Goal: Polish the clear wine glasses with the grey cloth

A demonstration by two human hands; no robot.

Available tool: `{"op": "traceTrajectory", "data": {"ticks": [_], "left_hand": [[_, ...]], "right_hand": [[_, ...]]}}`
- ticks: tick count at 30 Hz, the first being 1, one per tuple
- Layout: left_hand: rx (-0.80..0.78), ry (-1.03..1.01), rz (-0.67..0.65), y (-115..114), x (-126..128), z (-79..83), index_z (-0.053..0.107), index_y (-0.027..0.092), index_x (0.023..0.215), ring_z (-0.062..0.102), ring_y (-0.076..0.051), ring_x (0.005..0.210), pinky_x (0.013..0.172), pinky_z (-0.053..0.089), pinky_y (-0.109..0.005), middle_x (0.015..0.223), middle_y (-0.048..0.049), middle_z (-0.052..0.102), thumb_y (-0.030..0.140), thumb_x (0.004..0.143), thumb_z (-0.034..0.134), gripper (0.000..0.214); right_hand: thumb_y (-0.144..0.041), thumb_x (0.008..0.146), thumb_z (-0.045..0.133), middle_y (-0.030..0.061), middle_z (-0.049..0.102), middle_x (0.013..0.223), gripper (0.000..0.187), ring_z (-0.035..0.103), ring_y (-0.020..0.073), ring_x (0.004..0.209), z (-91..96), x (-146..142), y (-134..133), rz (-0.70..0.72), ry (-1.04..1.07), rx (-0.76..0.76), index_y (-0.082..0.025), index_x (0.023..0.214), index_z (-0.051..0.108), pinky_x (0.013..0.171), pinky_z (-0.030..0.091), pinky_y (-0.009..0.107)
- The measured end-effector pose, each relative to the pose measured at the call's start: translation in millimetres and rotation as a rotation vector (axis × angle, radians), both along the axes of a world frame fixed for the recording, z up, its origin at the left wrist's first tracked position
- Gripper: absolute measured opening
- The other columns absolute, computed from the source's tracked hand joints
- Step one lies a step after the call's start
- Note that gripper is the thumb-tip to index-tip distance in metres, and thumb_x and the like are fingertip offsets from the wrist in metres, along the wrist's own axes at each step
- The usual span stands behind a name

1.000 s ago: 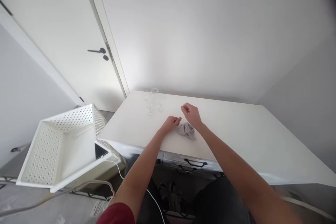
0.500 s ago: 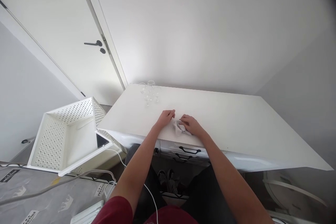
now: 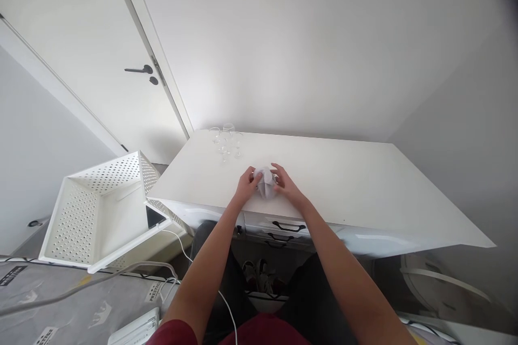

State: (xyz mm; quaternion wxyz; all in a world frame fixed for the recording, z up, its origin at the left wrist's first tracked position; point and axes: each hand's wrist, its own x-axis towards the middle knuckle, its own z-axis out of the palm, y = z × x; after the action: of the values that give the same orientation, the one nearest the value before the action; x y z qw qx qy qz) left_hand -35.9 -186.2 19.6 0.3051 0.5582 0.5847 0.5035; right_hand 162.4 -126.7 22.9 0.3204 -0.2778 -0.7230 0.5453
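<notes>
A white cloth (image 3: 266,183) stands bunched and raised between my two hands at the front of the white tabletop. My left hand (image 3: 246,185) grips its left side, thumb toward the middle. On the other side, my right hand (image 3: 285,185) has curved fingers around the cloth's right edge, with the index finger stretched out beyond it. Whether something lies inside the cloth is hidden. Several clear stemmed glasses (image 3: 225,143) stand grouped at the back left of the top.
The white dresser top (image 3: 343,183) runs along the wall, with black-handled drawers (image 3: 283,222) below. To the left is a white perforated basket (image 3: 101,215). A white cable (image 3: 229,307) crosses by my left arm. A door (image 3: 81,54) stands at the far left.
The cloth lay low under my right hand and now rises between both hands. My right hand has moved slightly left and opened around it; my left hand now touches the cloth.
</notes>
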Motion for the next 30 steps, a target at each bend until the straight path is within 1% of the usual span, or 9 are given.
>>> {"op": "traceTrajectory", "data": {"ticks": [2, 6, 8, 10, 15, 18, 22, 26, 30], "left_hand": [[0.003, -0.061, 0.035, -2, -1, -0.2, 0.046, 0.022, 0.084, 0.036, -0.011, 0.058, 0.057, 0.03, -0.025, 0.064, 0.0059, 0.039, 0.058, 0.095, 0.053, 0.038], [0.04, -0.051, 0.081, -3, -1, 0.7, 0.041, 0.021, 0.073, 0.033, -0.011, 0.06, 0.058, 0.028, -0.026, 0.066, 0.0044, 0.033, 0.057, 0.094, 0.055, 0.044], [0.051, -0.033, 0.107, -3, -2, 1.3, 0.039, 0.02, 0.069, 0.031, -0.012, 0.061, 0.059, 0.027, -0.026, 0.065, 0.0038, 0.03, 0.056, 0.093, 0.056, 0.047], [0.075, -0.021, 0.101, -4, -2, 2.8, 0.037, 0.019, 0.064, 0.031, -0.012, 0.062, 0.06, 0.028, -0.027, 0.066, 0.0027, 0.03, 0.055, 0.093, 0.056, 0.05], [0.113, -0.105, 0.017, -8, -1, 9.4, 0.049, 0.019, 0.074, 0.046, -0.015, 0.075, 0.069, 0.038, -0.029, 0.081, -0.0021, 0.051, 0.057, 0.098, 0.047, 0.045], [0.01, -0.252, -0.117, -11, 1, 12.4, 0.049, 0.022, 0.096, 0.048, -0.014, 0.069, 0.065, 0.039, -0.026, 0.077, 0.0018, 0.053, 0.057, 0.095, 0.054, 0.035], [-0.139, -0.344, -0.298, -13, 2, 13.7, 0.04, 0.028, 0.118, 0.055, -0.013, 0.068, 0.063, 0.042, -0.023, 0.082, 0.0041, 0.061, 0.044, 0.08, 0.075, 0.054], [-0.159, -0.37, -0.167, -11, -2, 11.0, 0.042, 0.029, 0.117, 0.048, -0.011, 0.057, 0.055, 0.038, -0.02, 0.07, 0.0073, 0.052, 0.041, 0.085, 0.064, 0.04], [-0.116, -0.41, 0.007, -9, -5, 7.2, 0.043, 0.03, 0.107, 0.036, -0.01, 0.05, 0.049, 0.03, -0.019, 0.063, 0.0087, 0.036, 0.045, 0.089, 0.06, 0.029]], "right_hand": [[-0.059, 0.075, 0.077, 0.0088, 0.056, 0.135, 0.088, 0.059, 0.0194, 0.086, -5.0, -3, -1, -0.032, 0.021, 0.041, -0.036, 0.152, 0.04, 0.074, 0.052, 0.034], [-0.056, 0.089, 0.063, 0.0035, 0.066, 0.094, 0.034, 0.054, 0.0178, 0.074, -8.3, -2, 1, -0.122, 0.029, 0.014, -0.026, 0.103, 0.073, 0.071, 0.046, 0.033], [-0.056, 0.092, 0.06, 0.0024, 0.064, 0.083, 0.036, 0.054, 0.0189, 0.075, -4.8, 2, 0, -0.16, 0.102, -0.066, -0.023, 0.089, 0.073, 0.07, 0.044, 0.032], [-0.056, 0.091, 0.061, 0.0018, 0.064, 0.084, 0.035, 0.054, 0.0193, 0.077, 0.1, 5, -3, -0.17, 0.188, -0.138, -0.023, 0.088, 0.072, 0.07, 0.043, 0.031], [-0.056, 0.086, 0.068, 0.0002, 0.061, 0.079, 0.034, 0.053, 0.0179, 0.074, -0.9, 6, -4, -0.205, 0.263, -0.291, -0.023, 0.077, 0.065, 0.066, 0.042, 0.029], [-0.054, 0.081, 0.074, 0.0, 0.064, 0.083, 0.031, 0.056, 0.0179, 0.076, -10.7, 2, 2, -0.352, 0.292, -0.434, -0.024, 0.083, 0.064, 0.068, 0.046, 0.028], [-0.052, 0.074, 0.08, 0.0002, 0.068, 0.094, 0.036, 0.06, 0.0186, 0.083, -18.0, 2, 13, -0.466, 0.428, -0.59, -0.025, 0.094, 0.066, 0.071, 0.05, 0.029], [-0.05, 0.074, 0.081, -0.0007, 0.065, 0.085, 0.032, 0.058, 0.0167, 0.077, -14.8, 9, 17, -0.444, 0.565, -0.567, -0.024, 0.084, 0.064, 0.066, 0.049, 0.027], [-0.047, 0.077, 0.08, 0.0023, 0.07, 0.106, 0.038, 0.063, 0.0201, 0.092, -6.6, 12, 12, -0.271, 0.589, -0.606, -0.027, 0.107, 0.068, 0.077, 0.054, 0.031]]}}
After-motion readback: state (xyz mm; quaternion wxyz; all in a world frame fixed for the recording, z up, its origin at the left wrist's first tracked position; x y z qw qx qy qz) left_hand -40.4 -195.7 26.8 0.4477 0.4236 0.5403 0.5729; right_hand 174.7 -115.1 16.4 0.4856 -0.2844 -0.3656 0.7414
